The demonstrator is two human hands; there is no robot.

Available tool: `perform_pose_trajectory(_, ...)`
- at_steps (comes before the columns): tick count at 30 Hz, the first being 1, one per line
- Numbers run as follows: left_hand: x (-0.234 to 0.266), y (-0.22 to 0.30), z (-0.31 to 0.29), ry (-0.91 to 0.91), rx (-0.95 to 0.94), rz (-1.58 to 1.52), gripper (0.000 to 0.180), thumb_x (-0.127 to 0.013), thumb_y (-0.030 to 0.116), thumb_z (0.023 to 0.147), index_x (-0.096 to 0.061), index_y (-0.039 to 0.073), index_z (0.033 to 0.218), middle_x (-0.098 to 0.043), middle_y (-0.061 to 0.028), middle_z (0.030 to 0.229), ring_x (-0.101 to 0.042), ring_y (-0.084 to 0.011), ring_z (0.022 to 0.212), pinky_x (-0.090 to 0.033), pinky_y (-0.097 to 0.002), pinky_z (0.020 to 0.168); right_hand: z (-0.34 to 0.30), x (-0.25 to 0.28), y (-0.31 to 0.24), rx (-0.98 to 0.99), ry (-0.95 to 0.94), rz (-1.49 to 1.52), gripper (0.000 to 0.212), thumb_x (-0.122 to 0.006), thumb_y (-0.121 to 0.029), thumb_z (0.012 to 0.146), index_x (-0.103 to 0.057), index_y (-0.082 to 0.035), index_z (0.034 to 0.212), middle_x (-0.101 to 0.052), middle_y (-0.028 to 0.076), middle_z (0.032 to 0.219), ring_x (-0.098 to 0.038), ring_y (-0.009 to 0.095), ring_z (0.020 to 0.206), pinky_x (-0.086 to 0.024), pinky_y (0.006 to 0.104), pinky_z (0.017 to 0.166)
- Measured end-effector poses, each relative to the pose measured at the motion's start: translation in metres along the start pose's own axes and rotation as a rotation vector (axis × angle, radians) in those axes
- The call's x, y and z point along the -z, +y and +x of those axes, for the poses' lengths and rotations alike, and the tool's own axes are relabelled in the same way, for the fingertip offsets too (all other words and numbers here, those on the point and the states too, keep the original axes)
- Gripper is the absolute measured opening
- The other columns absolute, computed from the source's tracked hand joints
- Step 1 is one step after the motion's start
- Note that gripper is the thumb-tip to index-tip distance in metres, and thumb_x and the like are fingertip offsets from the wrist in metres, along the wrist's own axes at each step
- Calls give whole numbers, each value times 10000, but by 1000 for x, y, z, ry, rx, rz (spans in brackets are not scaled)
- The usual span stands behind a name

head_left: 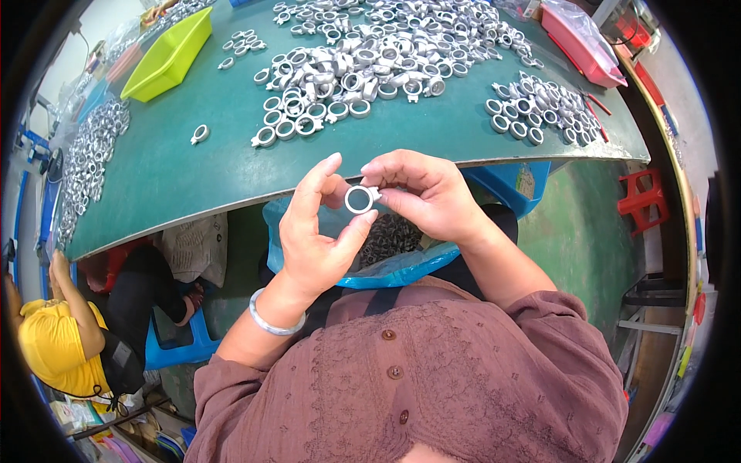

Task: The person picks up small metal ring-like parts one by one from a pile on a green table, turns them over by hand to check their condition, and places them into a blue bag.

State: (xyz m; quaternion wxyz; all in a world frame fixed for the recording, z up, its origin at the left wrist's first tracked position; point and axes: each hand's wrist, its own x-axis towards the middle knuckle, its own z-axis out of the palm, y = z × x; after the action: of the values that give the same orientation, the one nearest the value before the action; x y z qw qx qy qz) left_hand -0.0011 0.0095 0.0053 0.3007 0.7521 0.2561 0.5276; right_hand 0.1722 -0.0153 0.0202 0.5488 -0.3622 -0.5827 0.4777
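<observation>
A small silver metal ring [347, 206] with a short side lug is held up in front of me, just off the table's near edge. My right hand [432, 193] pinches it at the lug with thumb and fingertips. On the other side, my left hand [312, 224] curves around the ring, thumb at its lower edge and bent fingers at its left; the index finger points up. Below my hands a blue-lined container [409, 270] sits at my lap with many small dark metallic pieces [392, 238] inside. A large heap of similar rings [386, 62] covers the table's far middle.
The green table [177, 170] also bears a single ring [200, 133], a smaller ring pile [540, 108] at right, a yellow-green tray [170, 58], and a pink tray [579, 46]. A person in yellow [62, 339] works at left. Blue and red stools [644, 201] stand below.
</observation>
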Motion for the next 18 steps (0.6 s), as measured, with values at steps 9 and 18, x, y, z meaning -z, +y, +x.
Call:
perform_pose_trajectory(9, 2, 4, -5, -167, 83, 61, 439, -675, -8, 678, -547, -14, 1098, -539, -45, 833, -511, -109, 727, -428, -230, 673, 57, 24, 9, 372, 142, -895, 146, -601, -47, 733, -613, -46, 878, -582, 107, 825, -572, 310, 786, -466, 386, 686)
perform_pose_trajectory(18, 7, 3, -7, -372, 294, 86, 378, -690, 129, 743, -564, -2, 1074, -578, -79, 859, -573, -155, 778, -468, -266, 697, 68, 27, 11, 369, 34, -1146, 84, -603, -66, 747, -590, -46, 827, -553, 97, 756, -553, 292, 745, -449, 361, 665)
